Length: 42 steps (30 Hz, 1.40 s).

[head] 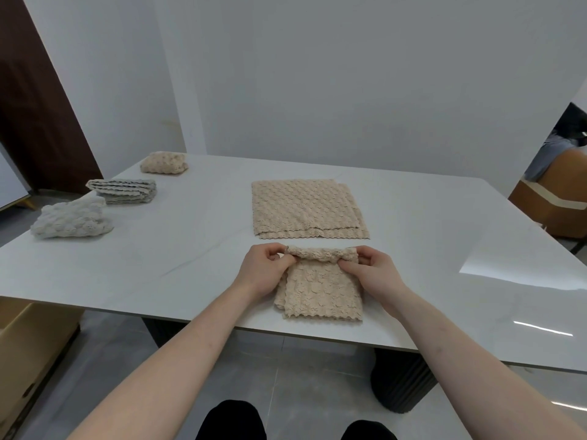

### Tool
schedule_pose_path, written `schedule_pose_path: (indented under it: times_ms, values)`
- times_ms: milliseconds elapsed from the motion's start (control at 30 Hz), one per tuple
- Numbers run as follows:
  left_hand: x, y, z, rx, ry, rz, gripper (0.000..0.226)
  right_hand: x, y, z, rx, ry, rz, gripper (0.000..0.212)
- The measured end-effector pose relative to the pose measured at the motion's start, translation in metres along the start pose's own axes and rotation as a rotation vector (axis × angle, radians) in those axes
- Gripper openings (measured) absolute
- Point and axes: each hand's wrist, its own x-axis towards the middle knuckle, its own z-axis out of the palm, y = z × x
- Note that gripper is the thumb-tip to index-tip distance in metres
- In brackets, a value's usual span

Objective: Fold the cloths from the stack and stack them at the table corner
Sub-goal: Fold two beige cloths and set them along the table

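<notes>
Beige cloth (319,289) lying near the front edge of the tabletop (197,249), already doubled into a narrow strip, its far end turned over into a small roll or fold. Held at that far end on both sides: left hand (265,269) pinching the left corner, right hand (370,271) pinching the right corner, thumbs and fingers curled around the raised fabric. Probably gripped at both corners to keep the edges square while bringing the far end over toward the body. Near end left flat on the surface, likely as an anchor for the fold.

Just beyond, apart from the held piece, the stack of unfolded beige cloths (306,208), spread flat and slightly offset, within easy reach for the next pick. Exact count impossible to tell from the layered edges.

Along the left side, three finished bundles set in a row toward the far left corner: white folded cloth (71,219) nearest, grey folded cloth (124,191) in the middle, beige folded cloth (164,163) farthest. Set side by side, not on top of each other, perhaps sorted by colour.

Fingertips of both hands partly hidden under the rolled fabric; number of layers in the strip unclear. Cardboard box (28,354) at lower left cut off by the frame. Seated person (562,150) at far right mostly out of view.
</notes>
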Motion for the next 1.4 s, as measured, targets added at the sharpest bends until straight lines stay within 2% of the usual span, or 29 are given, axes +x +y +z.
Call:
schedule_pose_path:
  times_ms: [133, 267, 400, 567, 800, 1033, 1267, 1400]
  values:
    - [-0.002, 0.002, -0.002, -0.127, 0.042, -0.007, 0.016, 0.007, -0.005, 0.001, -0.021, -0.044, 0.053, 0.023]
    - [-0.004, 0.005, 0.0, -0.157, 0.039, -0.027, 0.021, 0.013, -0.009, 0.0, -0.058, -0.029, 0.085, 0.019]
    - [-0.005, 0.005, 0.002, -0.178, 0.008, 0.014, 0.023, 0.012, 0.002, 0.002, 0.062, 0.034, -0.028, 0.02]
    - [0.0, -0.002, 0.003, -0.09, 0.054, 0.074, 0.018, 0.004, 0.006, 0.006, 0.081, 0.064, -0.145, 0.02]
    - [0.001, -0.004, 0.003, -0.049, 0.064, 0.089, 0.015, -0.001, 0.012, 0.007, -0.074, 0.092, -0.243, 0.021]
    - [-0.001, -0.004, 0.001, 0.042, 0.044, 0.109, 0.016, 0.001, 0.021, 0.004, -0.163, 0.034, -0.217, 0.011]
    - [-0.006, -0.005, 0.002, 0.143, 0.005, 0.122, 0.024, -0.012, 0.021, 0.002, -0.322, -0.018, -0.222, 0.011]
    - [-0.009, -0.002, 0.004, 0.132, -0.008, 0.116, 0.022, -0.014, 0.021, 0.007, -0.378, 0.116, -0.281, 0.031]
